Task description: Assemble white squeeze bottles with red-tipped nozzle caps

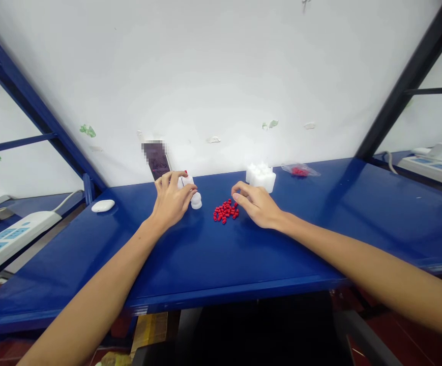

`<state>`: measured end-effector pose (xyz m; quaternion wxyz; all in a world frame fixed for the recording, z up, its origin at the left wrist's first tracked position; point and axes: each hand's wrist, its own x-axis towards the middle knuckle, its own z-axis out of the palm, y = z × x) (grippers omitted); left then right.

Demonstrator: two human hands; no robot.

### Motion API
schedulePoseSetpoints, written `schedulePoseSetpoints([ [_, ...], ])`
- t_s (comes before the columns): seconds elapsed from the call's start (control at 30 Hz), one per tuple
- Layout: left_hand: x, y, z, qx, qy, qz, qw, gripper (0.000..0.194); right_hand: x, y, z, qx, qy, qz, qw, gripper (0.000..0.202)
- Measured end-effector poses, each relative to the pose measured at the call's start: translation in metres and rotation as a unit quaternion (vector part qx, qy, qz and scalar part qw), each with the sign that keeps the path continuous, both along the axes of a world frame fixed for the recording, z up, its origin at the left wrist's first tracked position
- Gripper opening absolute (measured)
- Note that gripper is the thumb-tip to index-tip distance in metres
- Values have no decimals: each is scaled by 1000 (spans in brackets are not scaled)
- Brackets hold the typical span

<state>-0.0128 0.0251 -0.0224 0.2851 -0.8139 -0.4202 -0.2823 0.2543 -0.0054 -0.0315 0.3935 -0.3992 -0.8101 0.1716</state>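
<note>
My left hand (170, 199) curls its fingers and thumb around a small white plastic bottle (187, 180), partly hidden behind the fingers. A bit of red shows at the bottle's top. Just right of the thumb, a white rounded plastic piece (196, 201) stands on the blue table. My right hand (258, 204) is closed in a pinch at the right edge of a pile of small red tube-like pieces (225, 211). Whatever its fingertips hold, if anything, is too small to make out.
Several white bottles (262, 179) stand grouped behind my right hand. A clear bag with red pieces (300, 171) lies farther right. A phone (157, 158) leans on the wall, and a white oval case (102, 206) rests at left on the blue table (221, 264).
</note>
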Motion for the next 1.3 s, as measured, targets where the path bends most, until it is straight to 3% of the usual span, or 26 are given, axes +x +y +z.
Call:
schedulePoseSetpoints([
  [0.13,1,-1,4,29,-16,8,999,22,0,0,2,-1,-11,-6,1000,28],
  [0.3,4,-10,12,63,-76,-44,994,16,-1,1,2,-15,-40,-11,999,27],
  [0.53,15,-21,7,-23,-101,-87,991,21,0,0,4,12,-55,-32,998,19],
  [0.67,24,-29,6,-150,-35,-54,987,24,13,6,14,120,32,-14,992,24],
  [0.77,27,-31,4,-204,22,-25,978,28,25,14,20,159,105,-49,980,23],
  [0.87,26,-30,0,-232,53,-11,971,32,30,19,19,160,120,-81,976,18],
  [1.1,20,-27,-3,-271,73,40,959,37,17,14,4,114,22,-9,993,16],
  [1.2,21,-29,-1,-260,66,27,963,36,12,13,0,97,-8,6,995,15],
  [1.3,24,-32,0,-248,60,-24,966,35,10,13,-1,83,-16,-1,996,15],
])
